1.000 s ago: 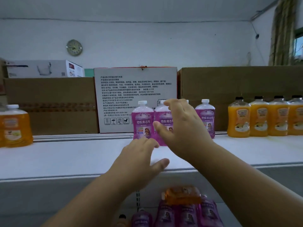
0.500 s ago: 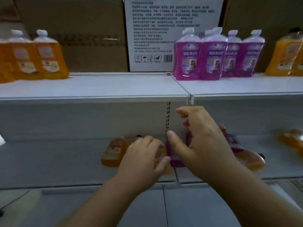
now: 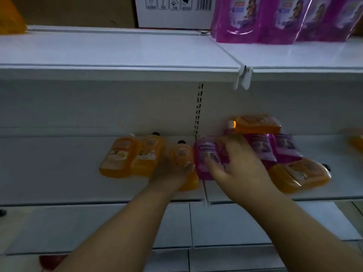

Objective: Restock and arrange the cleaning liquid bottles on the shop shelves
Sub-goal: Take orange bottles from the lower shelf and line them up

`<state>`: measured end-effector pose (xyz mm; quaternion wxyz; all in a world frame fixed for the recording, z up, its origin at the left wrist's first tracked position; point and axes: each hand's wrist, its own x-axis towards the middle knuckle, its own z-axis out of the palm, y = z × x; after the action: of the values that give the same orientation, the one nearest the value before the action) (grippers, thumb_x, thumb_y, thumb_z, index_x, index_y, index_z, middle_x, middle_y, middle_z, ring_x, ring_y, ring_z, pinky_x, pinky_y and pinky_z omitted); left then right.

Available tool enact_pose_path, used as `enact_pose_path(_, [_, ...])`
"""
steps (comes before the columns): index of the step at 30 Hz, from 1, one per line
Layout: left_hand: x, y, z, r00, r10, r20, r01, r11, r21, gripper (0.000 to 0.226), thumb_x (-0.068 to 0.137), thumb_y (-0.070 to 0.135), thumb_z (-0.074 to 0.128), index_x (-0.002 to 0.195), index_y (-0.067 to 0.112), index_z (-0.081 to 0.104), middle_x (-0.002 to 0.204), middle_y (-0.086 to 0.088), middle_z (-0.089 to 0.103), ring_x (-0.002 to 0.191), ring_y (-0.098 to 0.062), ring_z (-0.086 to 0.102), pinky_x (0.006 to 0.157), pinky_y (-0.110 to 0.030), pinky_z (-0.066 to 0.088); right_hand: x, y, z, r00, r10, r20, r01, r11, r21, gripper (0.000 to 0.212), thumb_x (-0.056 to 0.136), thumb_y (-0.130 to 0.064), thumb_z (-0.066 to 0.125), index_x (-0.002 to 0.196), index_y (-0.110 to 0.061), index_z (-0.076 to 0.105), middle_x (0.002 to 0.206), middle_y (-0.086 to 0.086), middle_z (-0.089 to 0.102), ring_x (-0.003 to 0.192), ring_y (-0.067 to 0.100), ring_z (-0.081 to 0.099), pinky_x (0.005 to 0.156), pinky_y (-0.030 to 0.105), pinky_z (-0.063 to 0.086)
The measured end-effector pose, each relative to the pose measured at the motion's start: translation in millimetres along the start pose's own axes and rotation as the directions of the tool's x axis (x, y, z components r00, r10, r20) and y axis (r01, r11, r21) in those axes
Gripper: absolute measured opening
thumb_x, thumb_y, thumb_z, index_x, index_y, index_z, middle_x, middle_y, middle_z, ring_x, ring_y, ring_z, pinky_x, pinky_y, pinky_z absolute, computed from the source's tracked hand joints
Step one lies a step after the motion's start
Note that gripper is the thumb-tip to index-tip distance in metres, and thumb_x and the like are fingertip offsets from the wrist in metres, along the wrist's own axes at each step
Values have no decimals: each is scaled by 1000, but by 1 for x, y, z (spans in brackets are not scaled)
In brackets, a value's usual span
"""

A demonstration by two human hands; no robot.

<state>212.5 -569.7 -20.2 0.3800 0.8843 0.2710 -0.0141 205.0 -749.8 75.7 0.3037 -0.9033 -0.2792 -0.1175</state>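
Top row's neat; lower shelf (image 3: 59, 173) is a heap. Right hand (image 3: 238, 165) grips a purple bottle (image 3: 205, 154), left hand (image 3: 170, 171) clasps an orange bottle (image 3: 181, 152).

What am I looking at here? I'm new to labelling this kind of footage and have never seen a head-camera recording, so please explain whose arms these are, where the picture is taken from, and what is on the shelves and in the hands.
There is no machine here. The camera sits on a person's head and looks forward and down, so the two arms reaching in from below are that person's own.

The right hand grips a purple bottle lying on the lower shelf. The left hand rests on an orange bottle beside it; whether it grips that bottle is unclear.

More orange bottles lie flat to the left. To the right is a loose heap of purple and orange bottles, with one orange bottle on top.

On the upper shelf, purple bottles stand in a row next to a white carton.
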Motion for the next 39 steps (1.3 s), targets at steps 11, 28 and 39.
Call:
enact_pose_path(11, [-42,-12,-23,998,-34,-50,-11,714,-700,71,47,49,87,113,35,65,99,13,77,90,-9,73,71,-29,57,51,43,49,996,-29,82,9,971,238,31,87,-39,56,114,-24,56,110,-7,53,93,8,52,71,21,38])
enact_pose_path(28, [-76,-154,-177,953,157,-259,-296,662,-688,59,45,40,90,96,54,63,101,10,76,89,-14,74,65,-19,57,123,-79,224,737,563,375,-605,796,-6,100,78,-45,72,154,-13,16,147,19,44,130,38,48,102,45,43])
enact_pose_path(39, [-65,-177,-181,956,255,-147,-280,628,-727,56,44,42,87,91,59,62,99,14,75,86,-12,74,62,-21,57,23,-92,174,829,513,222,-520,560,645,54,58,-30,89,106,-27,64,97,-1,74,83,15,72,70,36,59])
